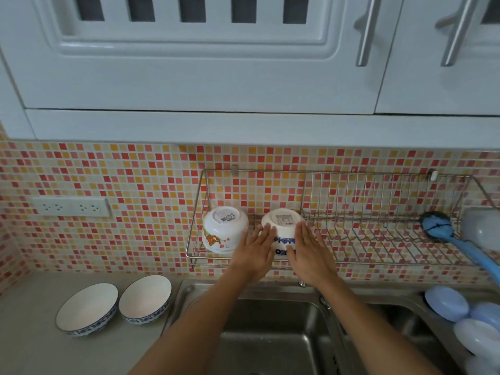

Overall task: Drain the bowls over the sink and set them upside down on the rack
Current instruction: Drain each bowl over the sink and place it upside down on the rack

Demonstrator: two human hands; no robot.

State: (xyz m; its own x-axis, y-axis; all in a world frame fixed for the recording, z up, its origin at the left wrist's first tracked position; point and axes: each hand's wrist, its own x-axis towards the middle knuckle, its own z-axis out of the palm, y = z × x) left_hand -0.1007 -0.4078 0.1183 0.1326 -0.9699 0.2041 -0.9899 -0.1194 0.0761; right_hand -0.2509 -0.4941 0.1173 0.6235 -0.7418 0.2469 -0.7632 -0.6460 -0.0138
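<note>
A white bowl with a blue pattern (282, 226) stands upside down on the wire wall rack (378, 255). My left hand (254, 249) and my right hand (311, 250) press flat against its two sides, fingers stretched out. Just left of it on the rack sits another upside-down white bowl with an orange picture (224, 230). Two blue-rimmed bowls stand upright on the counter to the left of the sink: a larger one (88, 308) and a smaller one (146, 299). The steel sink (270, 334) lies below my forearms.
A blue-handled brush (443, 231) and a pale cup (480, 228) lie at the rack's right end. Several blue and white plastic lids (460, 315) are piled right of the sink. White cabinets hang overhead. A power socket strip (71, 207) is on the tiled wall.
</note>
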